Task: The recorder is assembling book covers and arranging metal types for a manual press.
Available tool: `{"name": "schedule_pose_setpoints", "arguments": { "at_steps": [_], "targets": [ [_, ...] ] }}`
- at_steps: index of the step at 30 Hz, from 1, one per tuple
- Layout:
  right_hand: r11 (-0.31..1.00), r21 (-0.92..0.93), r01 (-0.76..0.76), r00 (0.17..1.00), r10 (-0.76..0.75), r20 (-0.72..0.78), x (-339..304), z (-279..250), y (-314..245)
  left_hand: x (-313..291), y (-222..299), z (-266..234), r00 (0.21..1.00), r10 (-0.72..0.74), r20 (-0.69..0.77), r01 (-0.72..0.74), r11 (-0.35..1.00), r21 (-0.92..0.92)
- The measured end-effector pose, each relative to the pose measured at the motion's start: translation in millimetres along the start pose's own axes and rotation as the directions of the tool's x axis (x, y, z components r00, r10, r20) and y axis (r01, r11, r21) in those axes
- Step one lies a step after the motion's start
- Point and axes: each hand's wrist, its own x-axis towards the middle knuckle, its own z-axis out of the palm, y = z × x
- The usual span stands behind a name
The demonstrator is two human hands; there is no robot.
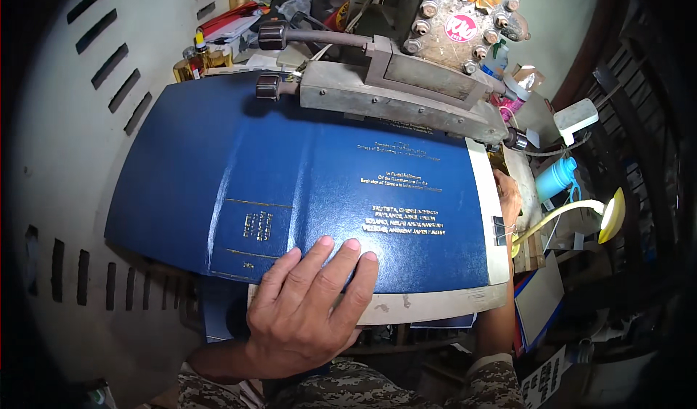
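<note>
A large blue book cover (pixel 399 256) with gold lettering lies opened out on a pale board (pixel 443 304). My left hand (pixel 308 307) rests on the cover's near edge, its fingers stretched and slightly spread over the blue surface. Its thumb sits lower, by the board's edge. My right hand (pixel 507 197) is at the board's right side, near a black binder clip (pixel 499 229); its fingers are mostly hidden. Across the cover's far part hangs the metal head (pixel 399 93) of a stamping press, which hides some of the lettering.
A bolted block (pixel 461 27) tops the press, with black-knobbed rods (pixel 273 36) jutting left. To the right stand a yellow lamp (pixel 612 216) and a blue bottle (pixel 556 179). Small amber bottles (pixel 196 59) are at the back left, beside a slotted pale panel (pixel 72 155).
</note>
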Motion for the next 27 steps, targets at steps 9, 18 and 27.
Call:
{"name": "schedule_pose_setpoints", "arguments": {
  "at_steps": [9, 18, 27],
  "targets": [
    [0.998, 0.013, -0.059, 0.997, 0.059, 0.057, 0.0, -1.4, 0.3, -1.7, 2.3, 3.6, 0.999, -0.038, -0.021, 0.037, 0.999, -0.020],
    [0.993, -0.009, -0.119, 0.991, 0.120, 0.063, 1.0, -5.5, -12.7, -2.6, 2.0, 5.9, 0.998, -0.052, -0.033, 0.051, 0.998, -0.024],
    [0.996, 0.026, -0.080, 0.995, 0.079, 0.054, 0.7, -1.4, -1.3, -0.4, -1.5, -11.3, 0.997, -0.027, 0.076, 0.033, 0.996, -0.085]
  ]
}}
